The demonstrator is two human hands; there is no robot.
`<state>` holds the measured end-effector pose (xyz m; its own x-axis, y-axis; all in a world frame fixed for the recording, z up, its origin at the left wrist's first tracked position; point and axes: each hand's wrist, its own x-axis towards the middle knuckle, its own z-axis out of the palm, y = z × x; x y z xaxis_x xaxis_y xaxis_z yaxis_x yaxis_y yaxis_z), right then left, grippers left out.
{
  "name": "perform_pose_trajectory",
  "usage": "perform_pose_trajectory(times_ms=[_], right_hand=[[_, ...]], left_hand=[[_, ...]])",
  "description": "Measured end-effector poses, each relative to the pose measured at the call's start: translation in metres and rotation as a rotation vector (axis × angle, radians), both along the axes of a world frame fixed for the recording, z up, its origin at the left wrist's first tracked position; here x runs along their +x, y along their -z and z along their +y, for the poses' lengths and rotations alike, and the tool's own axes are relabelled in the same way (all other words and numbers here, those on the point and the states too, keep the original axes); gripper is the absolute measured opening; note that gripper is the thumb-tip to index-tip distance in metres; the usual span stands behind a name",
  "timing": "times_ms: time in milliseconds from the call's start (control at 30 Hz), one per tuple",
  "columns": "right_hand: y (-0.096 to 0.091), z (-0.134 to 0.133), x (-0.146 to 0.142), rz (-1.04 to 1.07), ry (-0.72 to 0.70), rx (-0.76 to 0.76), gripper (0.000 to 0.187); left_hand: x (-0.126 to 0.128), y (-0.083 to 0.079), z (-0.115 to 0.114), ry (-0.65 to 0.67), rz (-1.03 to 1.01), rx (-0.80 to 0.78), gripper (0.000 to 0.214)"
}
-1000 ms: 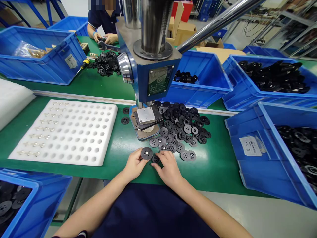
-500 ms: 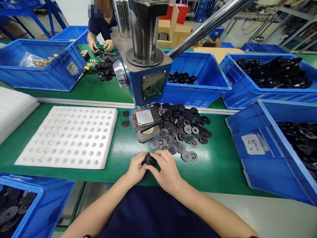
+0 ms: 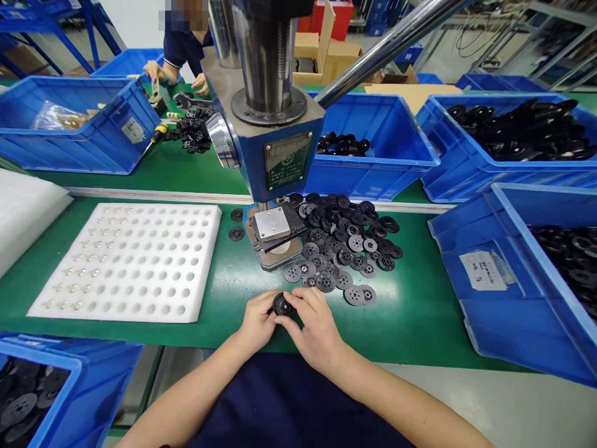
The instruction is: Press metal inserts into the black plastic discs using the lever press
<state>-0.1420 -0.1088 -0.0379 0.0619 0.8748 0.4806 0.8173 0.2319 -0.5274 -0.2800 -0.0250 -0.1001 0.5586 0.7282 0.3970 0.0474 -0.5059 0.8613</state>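
Between my two hands, just above the front of the green bench, is a small round black part [image 3: 281, 304] with a ringed face and a small hole at its centre. My left hand [image 3: 257, 320] grips it from the left, the fingertips partly hidden behind it. From the right, my right hand [image 3: 313, 320] pinches its edge between thumb and fingers. Beyond them lies a heap of flat black discs [image 3: 342, 239], some with metal centres. The hand press [image 3: 284, 140] stands over a metal plate [image 3: 272, 224] on its base, beside the heap.
A white foam tray [image 3: 153, 261] with rows of holes, some filled with small clear pieces, lies left. Blue bins [image 3: 471, 249] of black parts stand right and behind. The press lever [image 3: 392, 50] reaches up right. Across the bench, a co-worker's hand [image 3: 153, 71] is near a screwdriver [image 3: 156, 135].
My hands keep hold of the black part, which has tilted slightly. The co-worker's hand has moved left and up from the black parts. The view has shifted a little.
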Motion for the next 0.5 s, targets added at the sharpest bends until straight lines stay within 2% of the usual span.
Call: perform_pose_trajectory(times_ms=[133, 500], right_hand=[[0.005, -0.001, -0.001, 0.013, 0.002, 0.064, 0.031], [0.015, 0.005, 0.000, 0.100, 0.020, 0.120, 0.033]], left_hand=[[0.000, -0.001, -0.002, 0.003, 0.008, 0.032, 0.019], [0.003, -0.005, 0.000, 0.001, -0.030, 0.138, 0.024]])
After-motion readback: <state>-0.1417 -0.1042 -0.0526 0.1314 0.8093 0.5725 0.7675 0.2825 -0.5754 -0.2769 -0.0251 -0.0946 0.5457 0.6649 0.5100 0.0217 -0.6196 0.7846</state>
